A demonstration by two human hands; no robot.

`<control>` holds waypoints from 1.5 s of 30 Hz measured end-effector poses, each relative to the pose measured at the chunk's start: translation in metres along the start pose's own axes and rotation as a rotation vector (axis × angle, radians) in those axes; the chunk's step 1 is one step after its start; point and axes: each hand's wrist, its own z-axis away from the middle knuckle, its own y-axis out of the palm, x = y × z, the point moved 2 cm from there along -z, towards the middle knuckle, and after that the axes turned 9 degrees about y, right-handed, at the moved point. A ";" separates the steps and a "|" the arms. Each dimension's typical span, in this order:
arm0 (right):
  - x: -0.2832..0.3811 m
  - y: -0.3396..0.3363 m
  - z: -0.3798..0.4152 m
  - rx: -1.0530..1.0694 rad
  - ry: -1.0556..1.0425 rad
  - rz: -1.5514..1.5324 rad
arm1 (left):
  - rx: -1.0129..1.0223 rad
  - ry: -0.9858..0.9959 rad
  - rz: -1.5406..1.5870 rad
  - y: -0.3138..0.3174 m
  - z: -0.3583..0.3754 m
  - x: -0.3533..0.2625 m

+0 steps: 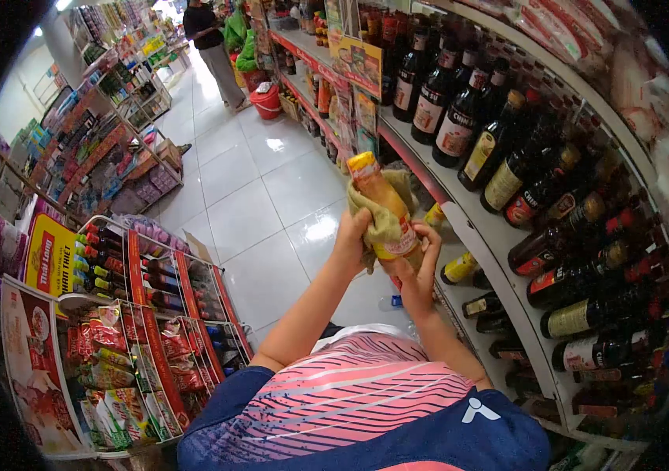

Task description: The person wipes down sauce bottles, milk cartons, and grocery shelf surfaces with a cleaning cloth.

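Note:
A bottle with a yellow cap and an amber body (385, 193) is held tilted in front of my chest, its cap pointing away from me. An olive-green cloth (367, 206) is wrapped partly around its upper body. My left hand (355, 239) grips the cloth against the bottle's side, thumb on top. My right hand (421, 271) is closed around the lower end of the bottle, near its red and white label. Just right of my hands is the shelf (499, 235) of dark sauce bottles (457, 129).
A snack rack (142, 330) with bottles and packets stands at the left. The tiled floor (248, 188) runs up the aisle. Farther along are a red bucket (266, 102) and a standing person (210, 51). Yellow-capped bottles (457, 269) fill the lower shelf at the right.

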 end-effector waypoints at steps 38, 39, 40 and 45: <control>0.058 -0.017 -0.072 -0.037 0.210 -0.123 | 0.199 -0.202 -0.689 0.022 0.005 0.001; 0.048 -0.019 -0.076 0.097 0.301 -0.110 | 0.215 -0.162 -0.654 0.024 0.008 0.006; 0.044 -0.017 -0.078 0.236 0.389 -0.095 | 0.229 -0.116 -0.620 0.025 0.009 0.008; 0.035 -0.022 -0.077 0.065 0.343 -0.766 | 0.233 -0.220 -0.702 0.013 0.008 -0.006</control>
